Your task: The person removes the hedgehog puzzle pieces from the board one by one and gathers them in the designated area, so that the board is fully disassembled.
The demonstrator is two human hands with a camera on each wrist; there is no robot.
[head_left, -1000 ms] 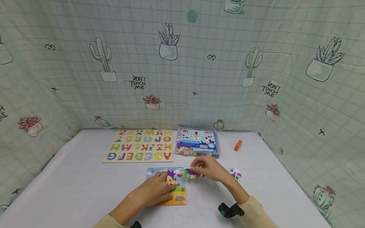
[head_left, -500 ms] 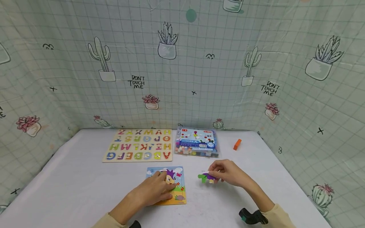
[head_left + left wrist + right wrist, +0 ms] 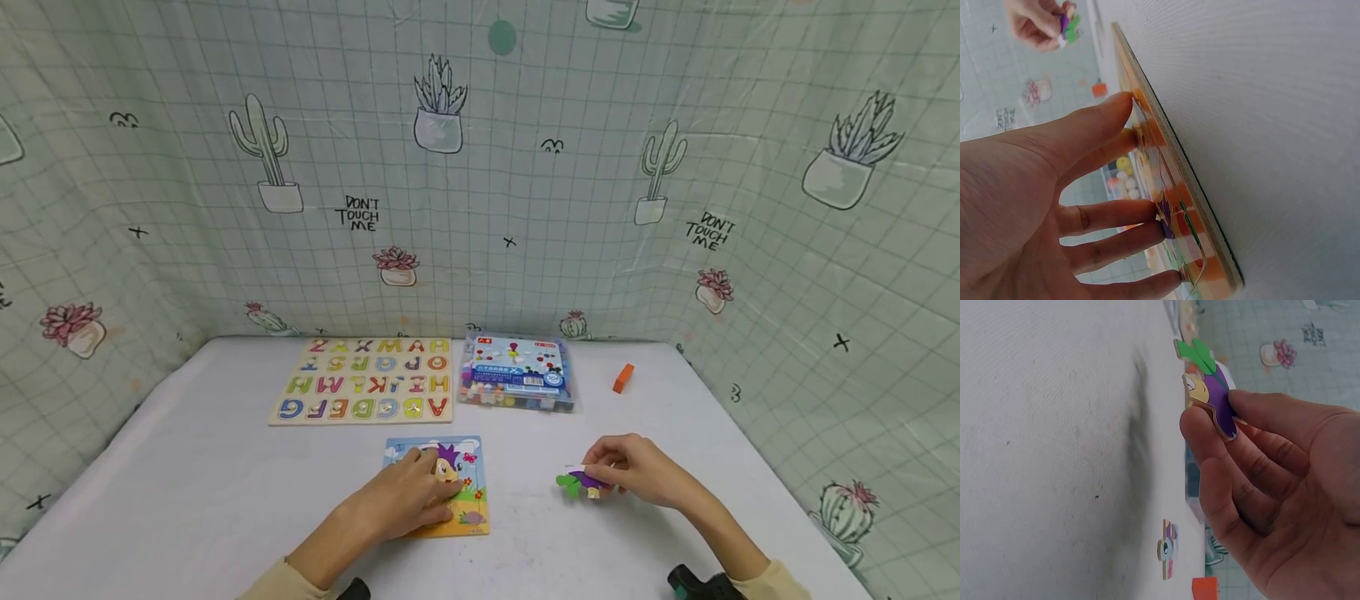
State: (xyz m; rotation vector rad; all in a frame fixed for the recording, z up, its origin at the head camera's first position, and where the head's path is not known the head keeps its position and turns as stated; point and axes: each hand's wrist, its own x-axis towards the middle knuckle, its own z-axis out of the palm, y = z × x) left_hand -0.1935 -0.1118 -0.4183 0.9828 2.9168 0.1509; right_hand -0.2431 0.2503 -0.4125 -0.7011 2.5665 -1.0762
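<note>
Left hand [image 3: 408,497]: spread on the puzzle board [image 3: 473,500], grasping nothing; light pressure should steady it.
Puzzle piece [image 3: 1216,394]: above the table [image 3: 187,492], right of the board; best kept level.
Right hand [image 3: 637,472]: pinches that piece at one end.

Over the puzzle board [image 3: 472,502]: left part blocked by the left hand [image 3: 408,496]; right edge reachable.
Right of the puzzle board: passable strip of tabletop [image 3: 521,521], up to the puzzle piece [image 3: 579,482] pinched by the right hand [image 3: 641,472].
Beyond the puzzle board: narrow strip, then letter board [image 3: 345,422] and plastic box [image 3: 517,372] close together as a barrier.
Beyond, well right of the puzzle board: orange block [image 3: 623,378].
Left of the puzzle board: wide tabletop, passable.
</note>
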